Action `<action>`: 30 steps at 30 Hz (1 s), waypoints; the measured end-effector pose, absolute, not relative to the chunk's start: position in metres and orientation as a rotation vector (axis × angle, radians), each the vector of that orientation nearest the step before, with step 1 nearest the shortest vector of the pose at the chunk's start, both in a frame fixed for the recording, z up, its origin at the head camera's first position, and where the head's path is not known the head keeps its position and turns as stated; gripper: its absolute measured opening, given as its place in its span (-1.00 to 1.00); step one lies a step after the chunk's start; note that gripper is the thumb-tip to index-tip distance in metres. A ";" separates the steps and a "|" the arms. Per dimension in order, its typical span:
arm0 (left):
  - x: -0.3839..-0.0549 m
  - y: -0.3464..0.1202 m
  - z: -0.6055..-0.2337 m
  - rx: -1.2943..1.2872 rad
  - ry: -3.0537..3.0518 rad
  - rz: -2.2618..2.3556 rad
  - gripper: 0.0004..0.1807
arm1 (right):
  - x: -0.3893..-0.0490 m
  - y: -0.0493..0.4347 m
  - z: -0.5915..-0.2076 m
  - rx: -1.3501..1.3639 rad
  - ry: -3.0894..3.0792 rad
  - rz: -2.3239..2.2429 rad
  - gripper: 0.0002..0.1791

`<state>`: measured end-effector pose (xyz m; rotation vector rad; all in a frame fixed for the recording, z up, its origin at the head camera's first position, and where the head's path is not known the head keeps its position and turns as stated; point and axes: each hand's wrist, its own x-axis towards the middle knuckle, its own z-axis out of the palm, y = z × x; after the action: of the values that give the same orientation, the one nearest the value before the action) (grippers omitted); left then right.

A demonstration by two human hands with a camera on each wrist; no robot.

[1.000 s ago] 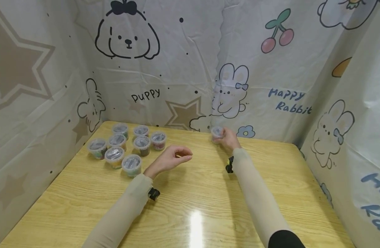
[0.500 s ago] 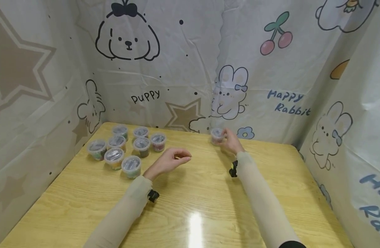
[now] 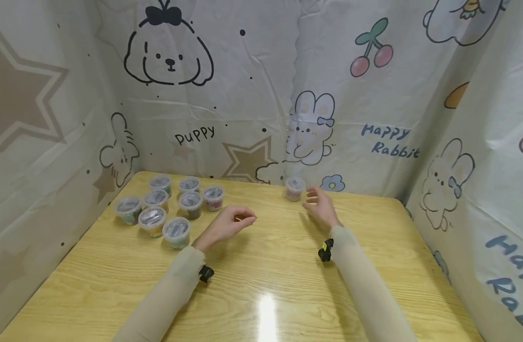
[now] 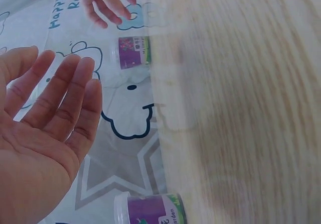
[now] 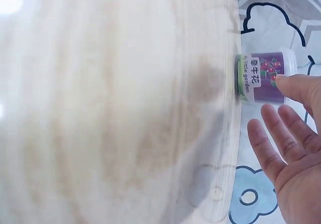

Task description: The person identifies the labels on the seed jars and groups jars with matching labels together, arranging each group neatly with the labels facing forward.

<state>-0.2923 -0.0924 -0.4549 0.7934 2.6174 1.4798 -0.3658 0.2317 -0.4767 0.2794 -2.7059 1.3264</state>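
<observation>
A small clear-lidded tub (image 3: 294, 189) with a purple "little garden" label stands upright near the table's back edge; its label (image 5: 261, 78) faces the right wrist view. Just to its right, my right hand (image 3: 322, 209) has its fingers spread and holds nothing. My left hand (image 3: 227, 223) hovers over the middle of the table, fingers relaxed and slightly bent, nothing in it; in the left wrist view the palm (image 4: 40, 158) shows bare. Closest to the left hand are a dark tub (image 3: 191, 205), a reddish tub (image 3: 213, 197) and a pale green tub (image 3: 176, 232).
Several more lidded tubs are grouped at the back left of the wooden table (image 3: 261, 266), among them a yellow-orange one (image 3: 152, 221). Printed cloth (image 3: 244, 95) hangs as walls behind and at both sides.
My right hand has let go of the purple-labelled tub and drawn back to the right and toward me. The tub stays by the back edge. My left hand has barely moved.
</observation>
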 end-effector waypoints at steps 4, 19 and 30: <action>-0.293 -0.095 -0.457 0.792 2.639 1.422 -0.80 | -0.356 0.227 -0.480 0.297 -2.708 1.302 -0.61; -0.283 -0.109 -0.452 0.771 2.695 1.361 -0.80 | -0.319 0.171 -0.480 0.646 -2.817 1.241 -0.78; -0.272 -0.142 -0.439 0.765 2.869 1.348 -0.85 | -0.308 0.140 -0.483 0.797 -2.858 1.201 -0.82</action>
<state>-0.2717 -0.1424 -0.4394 0.7646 2.8690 1.3476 -0.3078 0.1402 -0.4834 0.7973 -2.8576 1.2006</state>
